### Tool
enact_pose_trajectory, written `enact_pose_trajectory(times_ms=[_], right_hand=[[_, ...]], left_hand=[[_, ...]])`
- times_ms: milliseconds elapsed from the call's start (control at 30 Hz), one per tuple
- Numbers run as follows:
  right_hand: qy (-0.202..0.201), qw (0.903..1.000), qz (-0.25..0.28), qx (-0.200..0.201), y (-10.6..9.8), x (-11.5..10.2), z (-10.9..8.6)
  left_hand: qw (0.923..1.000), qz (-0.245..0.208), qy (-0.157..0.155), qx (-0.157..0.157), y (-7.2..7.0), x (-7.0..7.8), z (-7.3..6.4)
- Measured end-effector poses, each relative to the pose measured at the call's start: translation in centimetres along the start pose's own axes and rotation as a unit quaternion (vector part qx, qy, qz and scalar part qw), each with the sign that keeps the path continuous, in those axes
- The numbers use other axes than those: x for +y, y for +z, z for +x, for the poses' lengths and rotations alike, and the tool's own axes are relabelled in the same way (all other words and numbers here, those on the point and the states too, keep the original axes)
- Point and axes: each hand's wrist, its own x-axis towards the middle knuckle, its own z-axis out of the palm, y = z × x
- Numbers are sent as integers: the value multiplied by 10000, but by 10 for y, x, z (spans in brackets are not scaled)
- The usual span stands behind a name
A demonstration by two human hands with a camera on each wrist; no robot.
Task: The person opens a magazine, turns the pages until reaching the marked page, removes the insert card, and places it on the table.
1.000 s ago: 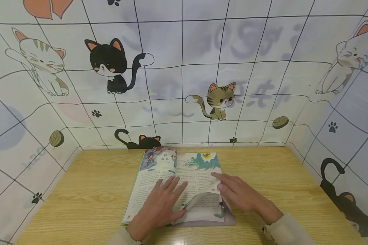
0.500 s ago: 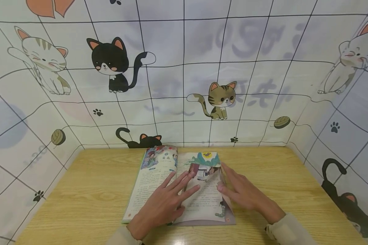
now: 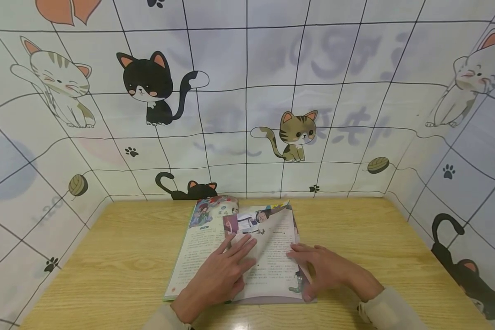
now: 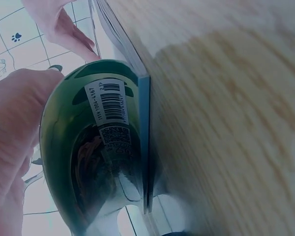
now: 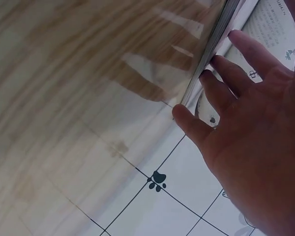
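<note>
While touching an open book (image 3: 191, 252) on the desk (image 3: 128, 247), lays the left hand (image 3: 218, 279) on a curled page (image 3: 247, 223), with nearly straight fingers (image 3: 239, 250). Puts the right hand (image 3: 329, 269) at the book's right edge, with spread fingers. Grips nothing.

Seen from the left wrist, the book's green cover (image 4: 63, 123) bears a white label (image 4: 108, 101) with a barcode and a number that seems to start ISSN 1004, its last digits unclear; beside it is a QR code (image 4: 115, 135). In the right wrist view, the character 中 (image 5: 252, 74) stands on a page. From the head, the left page (image 3: 189, 266) has a heading (image 3: 224, 211) and a blue tag (image 3: 204, 227) toward its far end, both too small to read, like the right page's print (image 3: 278, 266). Blurred lilac writing (image 3: 338, 52) on the far wall is illegible.
</note>
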Motion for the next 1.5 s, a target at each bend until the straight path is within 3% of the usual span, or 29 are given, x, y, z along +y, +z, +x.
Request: enact_pose_trajectory(times_ms=[233, 367, 967, 1233, 1500], right_hand=[[-107, 9999, 34, -53, -3, -2, 0], [-150, 9998, 58, -76, -5, -3, 0], [-174, 9998, -73, -22, -5, -6, -1], [-157, 9998, -16, -73, -4, -3, 1], [-193, 9997, 74, -99, -4, -2, 1]], left_hand=[[9999, 39, 75, 107, 3, -1, -2], [10000, -61, -8, 6, 2, 0, -2], [9905, -229, -1063, -838, 1, 3, -6], [9833, -532, -1489, -903, 2, 4, -7], [9819, -457, -1563, -967, 3, 4, -7]])
